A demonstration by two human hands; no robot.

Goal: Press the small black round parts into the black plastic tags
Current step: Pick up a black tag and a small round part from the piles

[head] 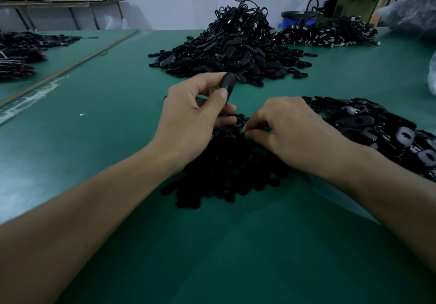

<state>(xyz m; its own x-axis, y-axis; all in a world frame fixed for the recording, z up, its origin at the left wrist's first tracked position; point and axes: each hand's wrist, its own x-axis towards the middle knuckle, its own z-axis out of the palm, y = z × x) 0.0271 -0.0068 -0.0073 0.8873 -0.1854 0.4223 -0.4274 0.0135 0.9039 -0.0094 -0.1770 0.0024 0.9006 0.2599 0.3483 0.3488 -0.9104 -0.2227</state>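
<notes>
Green matting over the whole tabletop (pixel 106 119), black parts lying on it in loose heaps, no tray beneath any of them. Left hand (pixel 188 117) raised just above the near heap, thumb and forefinger pinching one black oval plastic tag (pixel 228 82) by its lower end, opening visible beside the thumbnail, other fingers loosely curled underneath. Right hand (pixel 290 134) down on the heap of small black round parts (pixel 224 176), fingers (pixel 251 136) curled, thumb and forefinger tips drawn together at the heap's far edge. Impossible to tell whether pinching a part already or only feeling for one.

Probable step in hand: picking a single round part for the held tag. To do it well:
- Lift one part only, shaking off any clinging neighbours.
- Turn the tag so the opening faces the right hand.
- Seat the part squarely over the opening before pushing.
- Press with the thumb pad against the forefinger's support until flush; askew pressure probably means a jam or a pop-out.

Containers few and well apart from the hands: blue round tub (pixel 296 20) at the far edge, contents hidden; clear plastic bag (pixel 412 13) at far right, contents too blurred to name. Otherwise all loose: tall heap of black tags (pixel 231 53) straight ahead, flatter heap of tags (pixel 382 127) just beside the right hand, corded bundles (pixel 330 35) behind.
</notes>
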